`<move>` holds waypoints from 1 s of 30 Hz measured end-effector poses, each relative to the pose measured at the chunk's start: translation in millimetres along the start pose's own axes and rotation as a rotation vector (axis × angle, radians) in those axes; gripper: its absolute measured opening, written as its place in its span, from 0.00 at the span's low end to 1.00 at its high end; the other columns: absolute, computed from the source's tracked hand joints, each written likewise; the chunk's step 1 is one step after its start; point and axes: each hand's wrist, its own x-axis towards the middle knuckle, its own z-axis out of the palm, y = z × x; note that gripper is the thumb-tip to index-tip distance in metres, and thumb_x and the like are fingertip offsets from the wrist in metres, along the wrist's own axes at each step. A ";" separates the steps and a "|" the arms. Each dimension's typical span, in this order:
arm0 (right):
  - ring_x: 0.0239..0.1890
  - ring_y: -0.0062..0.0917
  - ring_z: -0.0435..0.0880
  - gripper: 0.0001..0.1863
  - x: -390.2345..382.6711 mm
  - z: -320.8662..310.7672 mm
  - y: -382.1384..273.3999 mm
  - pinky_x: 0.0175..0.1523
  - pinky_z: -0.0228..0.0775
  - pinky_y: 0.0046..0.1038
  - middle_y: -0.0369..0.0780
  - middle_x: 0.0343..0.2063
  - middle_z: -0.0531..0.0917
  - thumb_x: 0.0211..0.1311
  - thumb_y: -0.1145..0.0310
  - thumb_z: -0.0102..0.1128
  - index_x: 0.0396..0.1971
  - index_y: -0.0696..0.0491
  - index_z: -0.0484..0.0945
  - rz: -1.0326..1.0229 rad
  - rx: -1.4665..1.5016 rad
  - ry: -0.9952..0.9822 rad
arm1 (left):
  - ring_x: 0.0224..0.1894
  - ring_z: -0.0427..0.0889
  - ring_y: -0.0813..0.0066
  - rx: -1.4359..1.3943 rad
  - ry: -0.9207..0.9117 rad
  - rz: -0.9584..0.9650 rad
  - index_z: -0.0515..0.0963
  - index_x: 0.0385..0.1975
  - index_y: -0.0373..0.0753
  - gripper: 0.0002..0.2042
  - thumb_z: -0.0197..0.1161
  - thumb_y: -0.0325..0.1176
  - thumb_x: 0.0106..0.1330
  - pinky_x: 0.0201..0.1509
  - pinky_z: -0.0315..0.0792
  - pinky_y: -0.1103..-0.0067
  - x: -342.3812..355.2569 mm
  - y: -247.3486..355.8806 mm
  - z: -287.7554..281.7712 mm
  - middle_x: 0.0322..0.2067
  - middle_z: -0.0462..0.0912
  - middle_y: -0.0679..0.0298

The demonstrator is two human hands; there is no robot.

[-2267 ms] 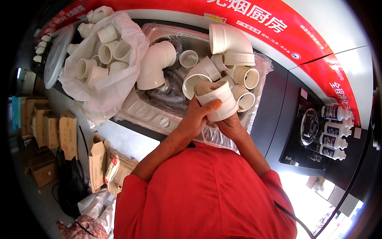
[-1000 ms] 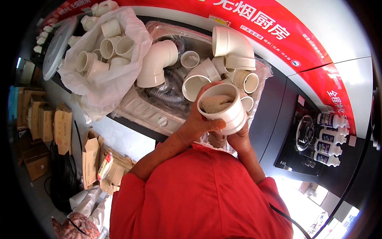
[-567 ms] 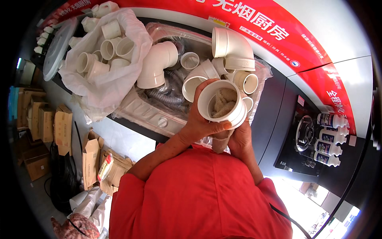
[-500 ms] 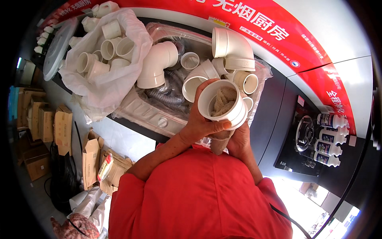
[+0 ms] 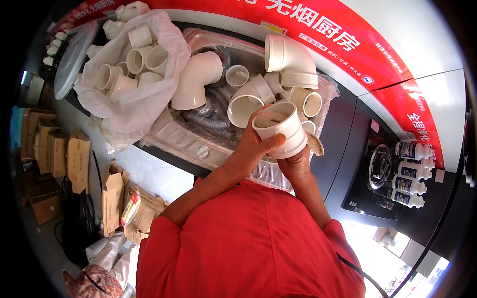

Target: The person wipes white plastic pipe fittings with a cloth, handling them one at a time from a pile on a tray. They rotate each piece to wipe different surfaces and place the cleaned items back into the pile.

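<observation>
1. The white plastic pipe coupling [image 5: 291, 134] is held tilted in front of the right-hand part of a film-wrapped basin [image 5: 171, 136], wide mouth facing up and to the left. Its wall looks smooth, so it could slip out if the hold slackens.

2. Tan cloth [image 5: 269, 118] sits inside that mouth, and tan cloth also shows beside the lower right end. If it bunches up it could jam, or a hard tug could wrench the coupling round.

3. The left hand [image 5: 253, 148] wraps the coupling's side, thumb across the front. A strong twist could break this hold, since the thumb alone braces the near face.

4. The right hand [image 5: 296, 166] is at the lower end, fingers mostly hidden; I cannot tell whether it clutches cloth, coupling or both. A hard rim could scrape the fingers.

5. Just behind stands a white pipe elbow [image 5: 255, 93], with a short pipe fitting [image 5: 309, 102] nearby. A careless swing could knock these loosely heaped pieces.

6. Farther left, the white plastic bag [image 5: 107, 116] of fittings hangs over the counter's edge; snagging it could spill some.
</observation>
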 end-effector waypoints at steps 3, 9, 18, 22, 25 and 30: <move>0.45 0.24 0.79 0.24 -0.1 1.9 -10.4 0.48 0.72 0.25 0.38 0.44 0.80 0.53 0.74 0.63 0.52 0.54 0.71 0.343 0.413 0.135 | 0.60 0.64 0.72 -0.013 -0.059 0.009 0.53 0.63 0.35 0.42 0.70 0.44 0.53 0.63 0.59 0.73 0.2 7.2 2.3 0.57 0.65 0.62; 0.46 0.21 0.78 0.20 8.7 -3.7 -33.9 0.51 0.69 0.24 0.34 0.45 0.79 0.55 0.74 0.62 0.50 0.53 0.74 0.832 1.184 0.206 | 0.54 0.71 0.70 -0.085 -0.178 -0.012 0.59 0.59 0.34 0.38 0.70 0.44 0.52 0.59 0.65 0.74 1.8 3.6 -3.9 0.50 0.72 0.59; 0.43 0.23 0.80 0.19 6.8 16.7 5.0 0.46 0.71 0.24 0.38 0.39 0.82 0.52 0.76 0.64 0.45 0.55 0.75 0.118 -0.079 -0.050 | 0.51 0.72 0.75 -0.158 0.055 -0.095 0.61 0.57 0.34 0.29 0.65 0.35 0.58 0.55 0.67 0.76 6.9 -2.6 -6.2 0.49 0.72 0.61; 0.43 0.23 0.80 0.17 9.9 6.8 1.9 0.47 0.72 0.24 0.37 0.41 0.82 0.56 0.78 0.58 0.48 0.55 0.75 0.559 0.804 -0.038 | 0.51 0.72 0.74 -0.203 -0.017 -0.073 0.61 0.57 0.34 0.29 0.65 0.36 0.58 0.55 0.67 0.76 3.0 2.4 -10.3 0.49 0.72 0.61; 0.44 0.21 0.79 0.19 11.4 16.0 -6.2 0.48 0.71 0.23 0.37 0.42 0.81 0.56 0.80 0.56 0.49 0.56 0.74 0.629 1.100 0.069 | 0.51 0.72 0.74 -0.235 -0.080 -0.036 0.62 0.56 0.34 0.28 0.65 0.36 0.58 0.55 0.68 0.76 4.8 -3.3 -18.5 0.49 0.72 0.61; 0.42 0.22 0.80 0.15 16.5 25.3 1.0 0.44 0.72 0.24 0.36 0.38 0.82 0.55 0.75 0.59 0.45 0.56 0.76 0.197 0.398 -0.015 | 0.52 0.72 0.72 -0.084 0.059 -0.054 0.61 0.58 0.34 0.29 0.60 0.43 0.61 0.58 0.64 0.75 4.8 -1.0 -11.6 0.51 0.71 0.60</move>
